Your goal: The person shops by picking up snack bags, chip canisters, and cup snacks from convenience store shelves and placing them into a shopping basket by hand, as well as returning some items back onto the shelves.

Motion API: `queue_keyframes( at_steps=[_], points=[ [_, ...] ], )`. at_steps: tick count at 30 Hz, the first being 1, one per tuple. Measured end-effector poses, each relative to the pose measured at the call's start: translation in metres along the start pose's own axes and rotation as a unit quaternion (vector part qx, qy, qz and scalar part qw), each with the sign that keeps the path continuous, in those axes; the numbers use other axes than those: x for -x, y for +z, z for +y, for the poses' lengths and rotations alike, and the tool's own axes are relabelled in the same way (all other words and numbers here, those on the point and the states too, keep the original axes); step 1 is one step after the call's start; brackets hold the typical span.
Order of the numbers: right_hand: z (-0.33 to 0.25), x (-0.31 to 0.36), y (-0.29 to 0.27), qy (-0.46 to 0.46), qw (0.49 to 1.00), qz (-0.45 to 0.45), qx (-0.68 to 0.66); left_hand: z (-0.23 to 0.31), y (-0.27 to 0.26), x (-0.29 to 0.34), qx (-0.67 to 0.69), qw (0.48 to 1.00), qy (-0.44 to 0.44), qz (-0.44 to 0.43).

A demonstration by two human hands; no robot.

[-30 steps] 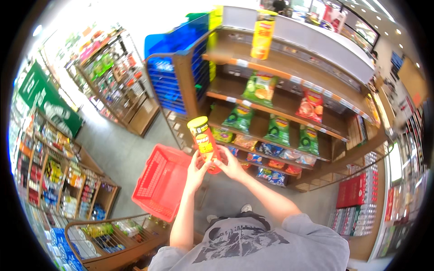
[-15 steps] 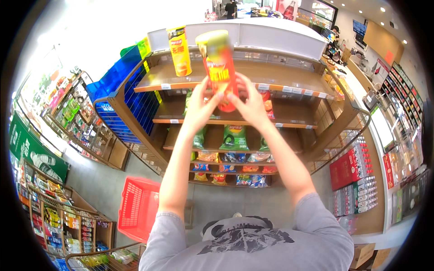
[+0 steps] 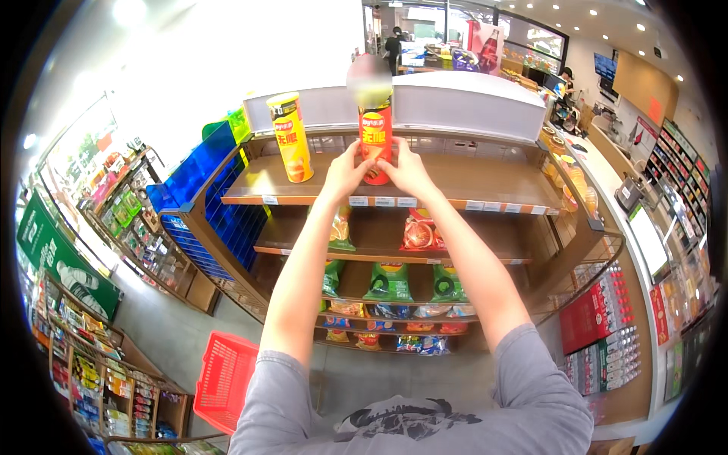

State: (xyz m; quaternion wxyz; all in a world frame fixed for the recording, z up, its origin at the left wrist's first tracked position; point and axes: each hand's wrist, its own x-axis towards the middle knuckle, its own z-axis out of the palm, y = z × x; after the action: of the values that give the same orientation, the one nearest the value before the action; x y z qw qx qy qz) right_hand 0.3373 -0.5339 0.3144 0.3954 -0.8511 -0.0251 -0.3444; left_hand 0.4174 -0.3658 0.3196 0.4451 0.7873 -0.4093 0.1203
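Note:
Between my two hands a red chip canister (image 3: 376,130) stands upright on the brown top shelf (image 3: 470,173); its upper end is blurred. My left hand (image 3: 348,171) grips the canister's lower left side. On its lower right side, my right hand (image 3: 408,168) closes round it, the thumbs nearly meeting at the front. To the left, a yellow chip canister (image 3: 291,140) stands alone on the same shelf, apart from my hands. Below, green chip bags (image 3: 388,281) and a red chip bag (image 3: 422,230) sit on the lower shelves.
A red shopping basket (image 3: 226,381) is on the floor at lower left. Blue panels (image 3: 199,171) hang at the rack's left end. Packs of bottles (image 3: 595,311) stand on the right beside a long counter. A person (image 3: 393,47) is far back.
The red canister has come down from the air in front of the rack onto the top shelf, both hands still round it. My view has tilted upward.

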Motion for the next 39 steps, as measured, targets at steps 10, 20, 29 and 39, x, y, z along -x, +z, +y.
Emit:
queue_keyframes(
  at_steps=[10, 20, 29, 39],
  points=[
    [0.002, -0.002, 0.004, 0.015, 0.989, 0.031, 0.145, 0.016, 0.014, 0.002, -0.224, 0.969, -0.016, 0.105],
    [-0.075, 0.168, 0.099, -0.158, 0.983, 0.07, -0.063, 0.011, -0.021, 0.244, -0.06, 0.957, 0.02, 0.285],
    [-0.089, 0.37, 0.279, 0.166, 0.839, -0.368, -0.366, -0.036, -0.048, 0.612, -0.042, 0.778, -0.508, 0.368],
    [-0.287, 0.401, 0.4, -0.02, 0.683, -0.589, -0.431, 0.018, -0.249, 0.649, -0.159, 0.669, -0.369, 0.625]
  ],
)
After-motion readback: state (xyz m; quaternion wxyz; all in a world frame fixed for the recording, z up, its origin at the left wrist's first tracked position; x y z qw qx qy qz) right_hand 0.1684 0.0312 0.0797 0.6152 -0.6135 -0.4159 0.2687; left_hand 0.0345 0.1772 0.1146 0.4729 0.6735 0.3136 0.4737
